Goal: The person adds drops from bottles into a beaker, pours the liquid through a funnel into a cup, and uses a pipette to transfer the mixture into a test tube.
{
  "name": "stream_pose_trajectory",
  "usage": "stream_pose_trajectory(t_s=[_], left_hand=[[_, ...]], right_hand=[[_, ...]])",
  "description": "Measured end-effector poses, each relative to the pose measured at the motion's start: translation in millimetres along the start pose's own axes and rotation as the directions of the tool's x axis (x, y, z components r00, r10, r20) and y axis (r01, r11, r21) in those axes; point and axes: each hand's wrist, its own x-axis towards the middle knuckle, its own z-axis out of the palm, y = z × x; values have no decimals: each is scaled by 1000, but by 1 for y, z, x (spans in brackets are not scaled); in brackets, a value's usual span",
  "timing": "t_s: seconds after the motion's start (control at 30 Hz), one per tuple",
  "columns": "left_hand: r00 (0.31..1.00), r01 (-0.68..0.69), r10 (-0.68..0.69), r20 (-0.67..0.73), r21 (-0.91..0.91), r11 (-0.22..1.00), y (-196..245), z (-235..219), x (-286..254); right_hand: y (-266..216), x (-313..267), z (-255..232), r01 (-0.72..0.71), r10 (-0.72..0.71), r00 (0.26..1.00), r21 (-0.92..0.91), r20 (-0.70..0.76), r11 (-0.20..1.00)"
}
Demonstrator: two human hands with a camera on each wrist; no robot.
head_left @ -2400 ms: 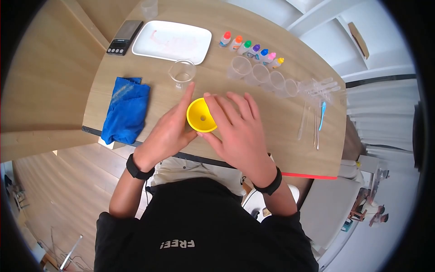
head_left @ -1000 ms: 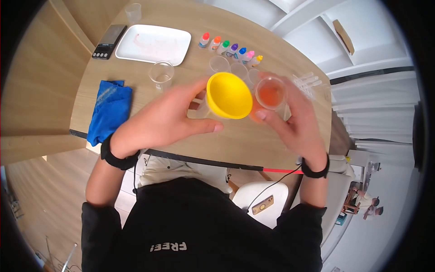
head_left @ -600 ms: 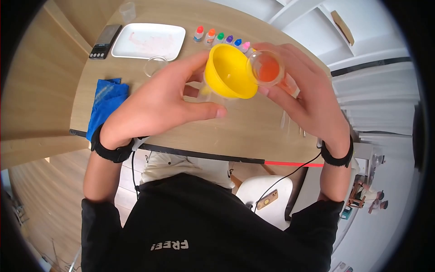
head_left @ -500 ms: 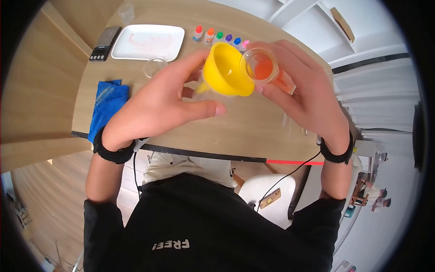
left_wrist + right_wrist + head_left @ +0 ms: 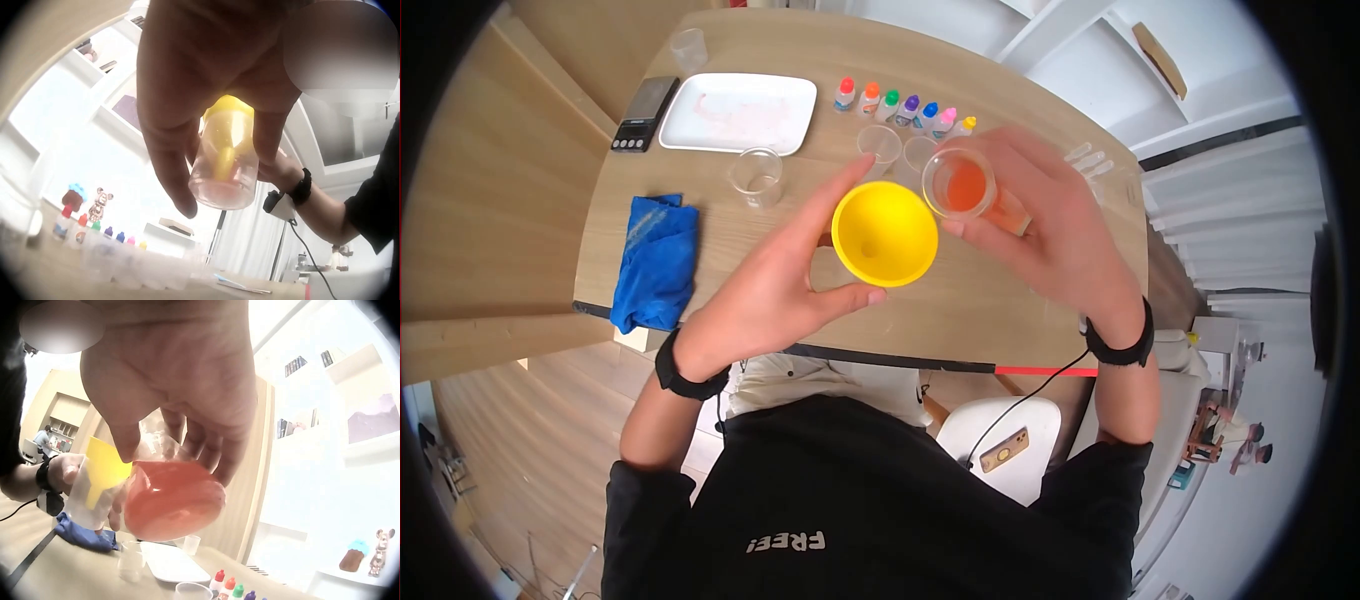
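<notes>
In the head view the left hand (image 5: 775, 290) grips a clear cup, with a yellow funnel (image 5: 887, 233) sitting in its mouth. The left wrist view shows the funnel's spout inside that cup (image 5: 223, 187), held above the table. Beside it the right hand (image 5: 1055, 235) holds a clear vessel of red-orange liquid (image 5: 966, 186), its rim close to the funnel's upper right edge. Seen from the right wrist, the vessel (image 5: 175, 500) is tilted toward the funnel (image 5: 107, 465). Whether liquid is running out cannot be told.
A white tray (image 5: 738, 112), a scale (image 5: 645, 115) and a blue cloth (image 5: 656, 262) lie on the left of the table (image 5: 900, 335). One clear beaker (image 5: 757, 177) stands nearer. Several colour-capped bottles (image 5: 890, 105) line the back, with clear cups (image 5: 879, 147) before them.
The left hand took up the cup with the funnel, and the right hand brought in the vessel of red-orange liquid. Since the last earlier frame, the funnel sits lower in view and faces up more.
</notes>
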Motion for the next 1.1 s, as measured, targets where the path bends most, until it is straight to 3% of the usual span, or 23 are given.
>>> stream_pose_trajectory(t_s=[0.1,0.3,0.5,0.8,0.97,1.1], left_hand=[[1000,-15,19,-24,147,989,-19,3,-12],[984,159,-139,-112,203,966,-56,1,-34],[970,220,-184,-156,260,940,-68,-5,-43],[984,149,-114,-134,285,947,-75,-13,-42],[978,172,-126,-163,308,936,-73,-25,-46],[970,221,-179,-168,285,933,-72,-35,-49]], right_hand=[[0,-1,9,-38,37,999,59,20,998],[14,14,47,-44,43,999,130,13,991],[19,45,84,-47,39,997,119,72,992],[28,74,124,-78,49,989,209,138,975],[32,79,127,-123,86,981,216,175,969],[36,74,129,-134,105,987,262,121,956]])
